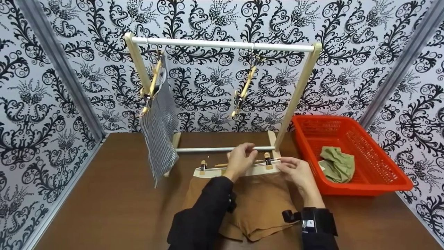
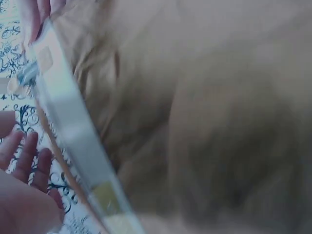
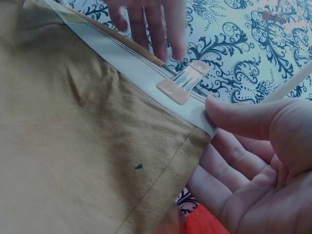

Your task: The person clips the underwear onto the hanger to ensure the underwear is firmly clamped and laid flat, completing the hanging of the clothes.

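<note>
1. The brown garment (image 1: 263,201) lay on the table (image 1: 104,194) in front of the rack (image 1: 300,88), its pale waistband (image 3: 139,73) towards the rack.
2. A wooden clip hanger (image 3: 122,39) ran along that waistband; its right clip (image 3: 183,85) sat over the band near the corner, and its left clip (image 1: 203,166) stood near the other end.
3. The right hand (image 1: 298,173) pinched the waistband's corner, thumb on the front and fingers behind.
4. The left hand (image 1: 240,160) was loosely spread by the hanger's middle; no firm grip showed.
5. A striped garment (image 1: 158,128) hung at the rack's left end, and a bare hanger (image 1: 248,85) hung from the right half of its top bar.
6. Right of the rack, the red basket (image 1: 367,189) held a crumpled green cloth (image 1: 338,165).
7. The step in hand looked like clipping and straightening the brown garment on its hanger, with hanging not yet done.
8. The next move probably called for checking that both clips gripped evenly, then taking the hanger by its middle and lifting it towards the rack's top bar.
</note>
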The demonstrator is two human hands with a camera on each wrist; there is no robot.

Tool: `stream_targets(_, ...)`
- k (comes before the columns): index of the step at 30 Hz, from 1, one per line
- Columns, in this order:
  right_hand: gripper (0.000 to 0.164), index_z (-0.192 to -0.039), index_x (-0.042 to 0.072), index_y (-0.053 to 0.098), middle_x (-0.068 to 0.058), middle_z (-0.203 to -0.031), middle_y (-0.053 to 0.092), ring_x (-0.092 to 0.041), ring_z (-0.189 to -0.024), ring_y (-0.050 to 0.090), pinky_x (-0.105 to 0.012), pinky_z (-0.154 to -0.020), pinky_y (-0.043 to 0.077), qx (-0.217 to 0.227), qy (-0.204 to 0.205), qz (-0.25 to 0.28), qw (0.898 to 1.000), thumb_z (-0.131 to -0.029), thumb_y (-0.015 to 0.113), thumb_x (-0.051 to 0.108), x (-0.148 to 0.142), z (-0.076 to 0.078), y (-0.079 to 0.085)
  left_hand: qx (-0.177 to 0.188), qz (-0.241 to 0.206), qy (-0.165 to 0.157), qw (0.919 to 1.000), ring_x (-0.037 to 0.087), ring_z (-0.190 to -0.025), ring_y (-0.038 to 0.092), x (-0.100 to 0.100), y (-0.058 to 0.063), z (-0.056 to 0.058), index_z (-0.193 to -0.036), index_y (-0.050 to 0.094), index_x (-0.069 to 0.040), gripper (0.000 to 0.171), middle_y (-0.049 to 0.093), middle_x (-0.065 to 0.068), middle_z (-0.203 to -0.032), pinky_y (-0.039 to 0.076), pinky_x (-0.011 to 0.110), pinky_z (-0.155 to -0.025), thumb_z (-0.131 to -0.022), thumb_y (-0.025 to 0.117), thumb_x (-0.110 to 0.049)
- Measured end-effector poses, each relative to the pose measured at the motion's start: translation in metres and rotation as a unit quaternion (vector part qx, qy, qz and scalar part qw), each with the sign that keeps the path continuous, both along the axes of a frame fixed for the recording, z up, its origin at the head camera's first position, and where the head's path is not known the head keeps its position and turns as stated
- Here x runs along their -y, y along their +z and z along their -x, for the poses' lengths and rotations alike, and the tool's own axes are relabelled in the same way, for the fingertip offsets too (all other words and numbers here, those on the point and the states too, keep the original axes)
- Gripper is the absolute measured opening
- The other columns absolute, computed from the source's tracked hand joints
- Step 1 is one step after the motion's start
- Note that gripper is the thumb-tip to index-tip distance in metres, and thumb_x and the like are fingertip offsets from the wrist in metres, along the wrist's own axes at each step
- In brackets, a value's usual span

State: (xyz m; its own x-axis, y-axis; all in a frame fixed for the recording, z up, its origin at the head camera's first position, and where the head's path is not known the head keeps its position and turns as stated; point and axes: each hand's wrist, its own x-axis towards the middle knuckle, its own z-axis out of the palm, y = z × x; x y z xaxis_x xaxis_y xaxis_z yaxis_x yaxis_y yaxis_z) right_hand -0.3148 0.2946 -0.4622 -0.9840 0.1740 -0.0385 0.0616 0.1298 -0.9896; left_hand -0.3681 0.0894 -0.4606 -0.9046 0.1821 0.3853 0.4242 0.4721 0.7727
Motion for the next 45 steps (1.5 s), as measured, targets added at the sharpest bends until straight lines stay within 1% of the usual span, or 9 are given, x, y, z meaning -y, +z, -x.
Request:
stream_targets(6,0.041,-0.127,-0.007,0.063,-0.007,-0.101,0.074,-0.011,-0.077,0.065,-0.027,-0.062,0.055,0.000,-0.007,-0.019,1.000,-0.091,0.076,0.008,-0.005,0.000,-0.001,0.058,0.166,0.057,0.9827,0.031,-0.115,0.059,0.022,0.009,0.000,-0.121,0.070,-0.007,0.031,0.068,0.010,-0.119,0.037,0.050,-0.098,-0.097,0.066,-0.026)
stream_targets(10,0.042,-0.129,-0.008,0.062,-0.010,-0.107,0.074,-0.011,-0.082,0.066,-0.032,-0.070,0.059,0.002,-0.005,-0.030,1.000,-0.092,0.075,0.008,-0.009,0.000,-0.003,0.099,0.208,0.066,0.9708,0.033,-0.110,0.063,0.032,0.006,0.000,-0.095,0.072,-0.008,0.026,0.071,0.010,-0.111,0.035,0.058,-0.102,-0.098,0.061,-0.031)
stream_targets(13,0.042,-0.130,-0.008,0.061,-0.010,-0.107,0.073,-0.012,-0.084,0.066,-0.034,-0.074,0.059,0.006,-0.001,-0.034,0.999,-0.093,0.074,0.008,-0.011,0.000,-0.005,0.120,0.206,0.061,0.9693,0.032,-0.102,0.066,0.037,0.001,0.001,-0.070,0.061,-0.013,0.034,0.073,0.010,-0.098,0.028,0.066,-0.105,-0.098,0.058,-0.033)
stream_targets(16,0.040,-0.128,-0.009,0.062,-0.011,-0.105,0.073,-0.014,-0.084,0.067,-0.035,-0.075,0.059,0.009,0.002,-0.033,0.999,-0.093,0.073,0.007,-0.012,0.000,-0.007,0.134,0.191,0.049,0.9711,0.031,-0.098,0.067,0.039,-0.003,0.002,-0.063,0.057,-0.014,0.039,0.073,0.008,-0.090,0.025,0.068,-0.104,-0.098,0.058,-0.032)
stream_targets(21,0.037,-0.127,-0.010,0.062,-0.015,-0.107,0.073,-0.016,-0.087,0.068,-0.035,-0.075,0.059,0.013,0.008,-0.030,0.999,-0.094,0.071,0.005,-0.012,0.000,-0.010,0.168,0.162,0.025,0.9721,0.025,-0.092,0.067,0.043,-0.007,0.005,-0.085,0.077,-0.013,0.025,0.073,0.002,-0.082,0.028,0.062,-0.099,-0.096,0.061,-0.030)
stream_targets(25,0.038,-0.131,-0.010,0.059,-0.022,-0.114,0.070,-0.021,-0.093,0.068,-0.040,-0.081,0.059,0.016,0.014,-0.037,0.999,-0.096,0.067,0.003,-0.011,-0.001,-0.010,0.190,0.129,0.007,0.9732,0.022,-0.085,0.067,0.048,-0.011,0.007,-0.104,0.078,-0.011,0.023,0.073,0.003,-0.076,0.028,0.059,-0.099,-0.093,0.063,-0.023)
stream_targets(34,0.042,-0.136,-0.009,0.056,-0.027,-0.129,0.062,-0.029,-0.109,0.061,-0.042,-0.094,0.054,-0.010,0.048,-0.137,0.989,-0.098,0.066,0.007,-0.006,-0.002,-0.009,0.175,0.093,-0.009,0.9801,0.028,-0.108,0.065,0.053,-0.016,0.005,-0.111,0.077,-0.005,0.032,0.075,0.003,-0.113,0.023,0.062,-0.098,-0.084,0.060,-0.008)
stream_targets(40,0.045,-0.137,-0.014,0.053,-0.029,-0.129,0.061,-0.028,-0.109,0.061,-0.032,-0.088,0.053,-0.012,0.085,-0.172,0.981,-0.098,0.065,0.006,-0.006,-0.001,-0.014,0.162,0.099,-0.002,0.9818,0.024,-0.094,0.063,0.052,-0.020,0.004,-0.108,0.078,-0.005,0.029,0.076,0.003,-0.105,0.023,0.061,-0.097,-0.083,0.062,-0.006)
stream_targets(45,0.048,-0.139,-0.016,0.049,-0.032,-0.137,0.055,-0.037,-0.121,0.057,-0.042,-0.097,0.051,-0.020,0.103,-0.197,0.975,-0.099,0.063,0.006,-0.003,-0.001,-0.015,0.151,0.108,0.009,0.9825,0.021,-0.079,0.053,0.052,-0.023,0.005,-0.098,0.080,-0.007,0.022,0.073,0.001,-0.092,0.025,0.055,-0.090,-0.082,0.065,-0.006)
